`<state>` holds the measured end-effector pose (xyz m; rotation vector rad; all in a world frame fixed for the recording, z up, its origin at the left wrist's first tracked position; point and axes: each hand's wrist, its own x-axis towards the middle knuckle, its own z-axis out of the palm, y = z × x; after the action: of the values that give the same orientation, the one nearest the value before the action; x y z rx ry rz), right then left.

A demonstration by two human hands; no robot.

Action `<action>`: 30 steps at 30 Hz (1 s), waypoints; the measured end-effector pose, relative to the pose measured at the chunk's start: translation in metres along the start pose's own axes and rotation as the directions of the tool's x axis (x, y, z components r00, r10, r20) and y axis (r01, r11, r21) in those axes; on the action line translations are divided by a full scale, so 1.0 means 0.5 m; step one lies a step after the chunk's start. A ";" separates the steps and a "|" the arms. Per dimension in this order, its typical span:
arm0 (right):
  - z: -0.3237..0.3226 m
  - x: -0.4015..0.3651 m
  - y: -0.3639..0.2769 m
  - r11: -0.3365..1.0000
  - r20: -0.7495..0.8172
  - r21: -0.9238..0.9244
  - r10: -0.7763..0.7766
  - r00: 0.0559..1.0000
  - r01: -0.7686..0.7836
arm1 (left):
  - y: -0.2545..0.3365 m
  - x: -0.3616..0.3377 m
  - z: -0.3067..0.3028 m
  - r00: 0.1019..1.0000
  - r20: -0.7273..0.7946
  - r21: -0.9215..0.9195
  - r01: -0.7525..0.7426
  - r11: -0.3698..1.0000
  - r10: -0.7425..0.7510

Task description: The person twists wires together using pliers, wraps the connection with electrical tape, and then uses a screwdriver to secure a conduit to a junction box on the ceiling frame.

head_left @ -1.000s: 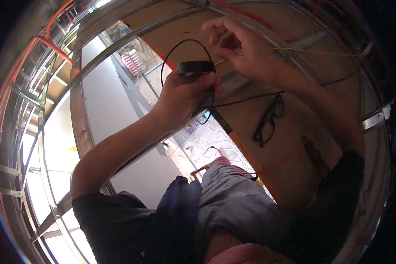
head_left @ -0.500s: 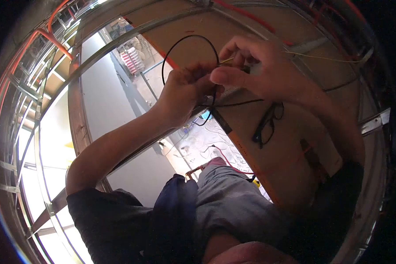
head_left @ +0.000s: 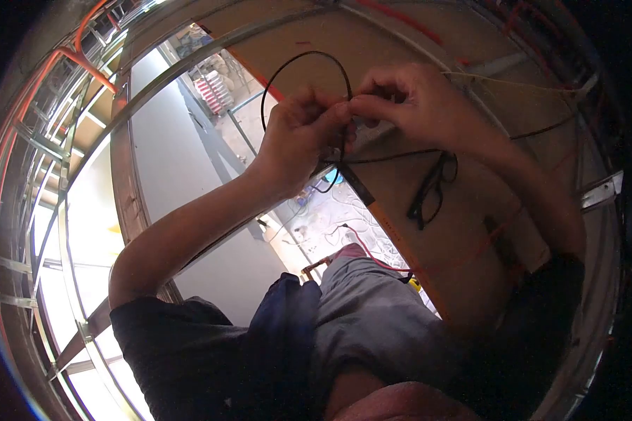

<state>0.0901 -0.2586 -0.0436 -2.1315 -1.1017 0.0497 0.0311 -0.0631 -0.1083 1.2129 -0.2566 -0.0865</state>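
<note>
A thin black cable [head_left: 305, 54] makes a loop above my left hand [head_left: 295, 133]. That hand is closed on the cable, thumb and fingertips pinched together. From the right, my right hand [head_left: 407, 102] meets it, its thumb and index finger also pinched. Whatever lies between the right fingertips is hidden. The cable crosses below the hands, and one stretch runs off to the right. A thin yellowish wire [head_left: 512, 83] passes behind the right hand towards the upper right.
Dark eyeglasses [head_left: 432, 193] lie on a brown board [head_left: 463, 252] below my right forearm. Metal framing bars [head_left: 182, 67] and orange conduit [head_left: 84, 59] surround me. Far below, loose wires [head_left: 365, 210] lie on the floor. A red-striped bundle [head_left: 211, 92] is at upper left.
My right hand has closed from a spread thumb and fingers to a pinch against the left fingertips. The yellow piece that showed between the hands is now hidden.
</note>
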 end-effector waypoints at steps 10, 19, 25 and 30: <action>-0.006 -0.007 0.028 0.992 0.069 0.099 -0.080 0.994 0.073 | -0.010 0.004 -0.004 0.997 0.066 0.120 -0.056 0.991 0.048; 0.013 0.011 0.069 0.991 0.090 0.137 -0.014 0.996 0.002 | 0.008 -0.004 0.012 0.999 0.047 0.081 -0.007 0.997 0.003; 0.021 0.025 0.069 0.948 0.142 0.316 -0.006 0.990 -0.040 | 0.011 0.004 0.000 0.999 0.043 0.012 0.016 1.000 -0.017; 0.012 0.026 0.053 0.914 0.205 0.406 -0.122 0.971 0.029 | 0.008 0.013 -0.011 0.994 0.097 -0.043 0.047 0.998 -0.043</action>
<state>0.1147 -0.2558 -0.0609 -1.7408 -1.1869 0.4549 0.0384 -0.0582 -0.1054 1.1716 -0.3094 -0.1892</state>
